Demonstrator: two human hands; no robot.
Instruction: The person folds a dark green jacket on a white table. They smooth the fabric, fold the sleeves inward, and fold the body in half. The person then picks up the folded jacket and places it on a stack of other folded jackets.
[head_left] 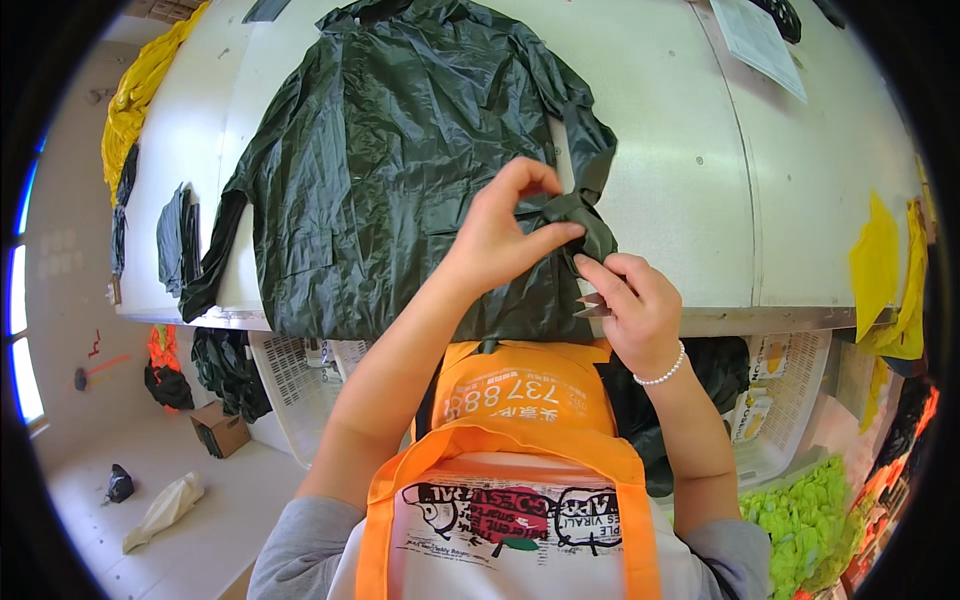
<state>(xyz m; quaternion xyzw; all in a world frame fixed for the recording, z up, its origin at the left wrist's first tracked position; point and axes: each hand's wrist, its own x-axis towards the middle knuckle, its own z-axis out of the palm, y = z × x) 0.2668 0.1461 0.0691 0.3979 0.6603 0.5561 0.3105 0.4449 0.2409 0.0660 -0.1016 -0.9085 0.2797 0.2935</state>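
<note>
A dark green rain jacket (390, 170) lies spread on the table, creased, with its collar at the far side. Its right-hand sleeve bends back toward me, and the cuff (588, 222) is bunched between my hands. My left hand (503, 228) curls at this cuff, thumb pressed on the fabric; some of its fingers are hidden. My right hand (640, 305) is closed, its fingertips touching the cuff's near edge. Small metal thread snips (592, 306) stick out from the right palm, blades pointing left.
The pale table (680, 220) ends just before me. Under its edge stand white plastic baskets (285, 385) with dark garments. Folded dark cloth (175, 240) lies left, yellow fabric (150, 85) far left, and more yellow pieces (875, 265) hang right. A paper sheet (757, 45) lies far right.
</note>
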